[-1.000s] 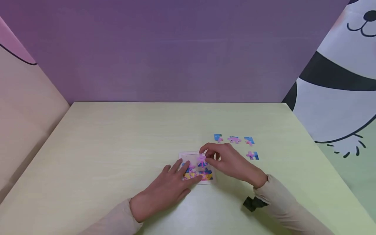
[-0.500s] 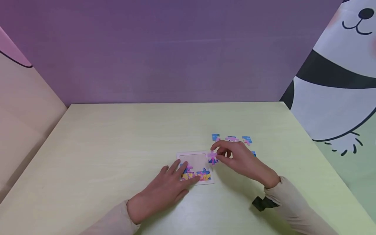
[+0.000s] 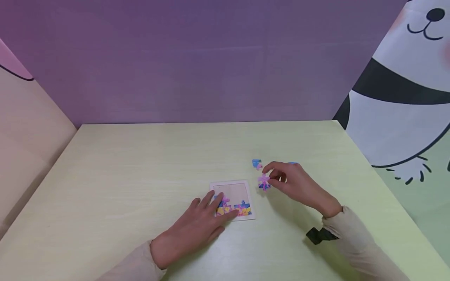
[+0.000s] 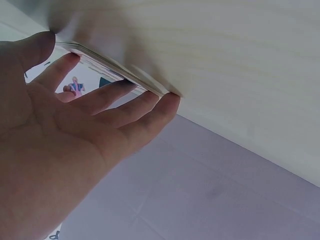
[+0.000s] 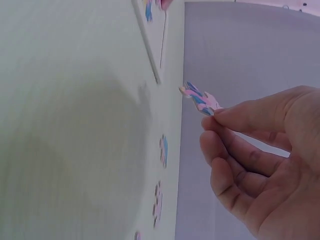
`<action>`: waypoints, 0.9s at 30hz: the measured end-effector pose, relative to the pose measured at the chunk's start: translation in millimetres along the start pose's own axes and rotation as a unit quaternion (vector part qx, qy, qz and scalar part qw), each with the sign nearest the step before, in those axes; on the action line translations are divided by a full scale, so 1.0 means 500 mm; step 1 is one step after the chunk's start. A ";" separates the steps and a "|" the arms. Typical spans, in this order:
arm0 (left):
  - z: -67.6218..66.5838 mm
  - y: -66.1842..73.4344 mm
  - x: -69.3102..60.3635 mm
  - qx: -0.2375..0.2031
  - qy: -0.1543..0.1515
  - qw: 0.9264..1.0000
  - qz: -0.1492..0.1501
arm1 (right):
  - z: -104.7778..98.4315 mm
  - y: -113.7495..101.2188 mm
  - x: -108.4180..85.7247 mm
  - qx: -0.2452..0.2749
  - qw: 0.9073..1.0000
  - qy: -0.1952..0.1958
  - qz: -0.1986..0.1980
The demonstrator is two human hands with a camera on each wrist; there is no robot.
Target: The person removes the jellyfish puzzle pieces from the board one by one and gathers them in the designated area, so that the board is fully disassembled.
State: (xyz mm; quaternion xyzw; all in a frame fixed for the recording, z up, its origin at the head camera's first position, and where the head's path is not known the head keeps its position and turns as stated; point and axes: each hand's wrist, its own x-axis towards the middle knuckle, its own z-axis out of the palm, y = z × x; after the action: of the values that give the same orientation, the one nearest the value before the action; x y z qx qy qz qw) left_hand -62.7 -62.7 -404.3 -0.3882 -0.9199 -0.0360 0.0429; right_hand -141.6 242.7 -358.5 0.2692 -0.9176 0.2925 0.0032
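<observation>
In the head view my left hand [image 3: 191, 234] rests on the white puzzle tray [image 3: 228, 182], fingers spread and fairly straight. Yellow, blue and pink jigsaw pieces [image 3: 243, 209] fill the tray's lower part; its upper part shows bare board. The left wrist view has the fingertips of this hand [image 4: 85, 120] along the tray's edge. Between thumb and forefinger, my right hand [image 3: 299, 185] pinches a pink-and-blue jigsaw piece [image 3: 264, 182], raised off the table to the right of the tray. The right wrist view shows that piece [image 5: 200, 99] tilted at the fingertips.
A loose blue-and-pink piece [image 3: 256, 164] lies beyond the held one. Another piece [image 3: 293, 162] barely shows behind the right hand. In the right wrist view, loose pieces [image 5: 163, 151] lie flat on the table [image 5: 60, 165]. A purple wall [image 3: 211, 78] rises at the back.
My right hand has lifted the pink-and-blue piece away from the tray and carried it to the right and farther back. The left hand keeps its place on the tray.
</observation>
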 end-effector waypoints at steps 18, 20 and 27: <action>0.003 0.002 0.000 -0.001 0.023 1.000 0.004 | -0.010 0.079 -0.001 -0.002 0.998 -0.020 0.067; 0.003 0.002 -0.001 -0.001 0.025 1.000 0.004 | -0.009 0.084 -0.002 -0.007 0.997 -0.019 0.068; 0.002 0.002 -0.002 0.007 0.028 1.000 0.006 | -0.007 0.094 -0.001 -0.014 0.997 -0.018 0.072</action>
State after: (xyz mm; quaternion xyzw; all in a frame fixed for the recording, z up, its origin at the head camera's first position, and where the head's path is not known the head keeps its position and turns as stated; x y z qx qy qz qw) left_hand -61.6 -62.7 -405.2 -0.3924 -0.9161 -0.0406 0.0718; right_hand -164.8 277.1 -380.7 0.2081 -0.9385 0.2739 -0.0304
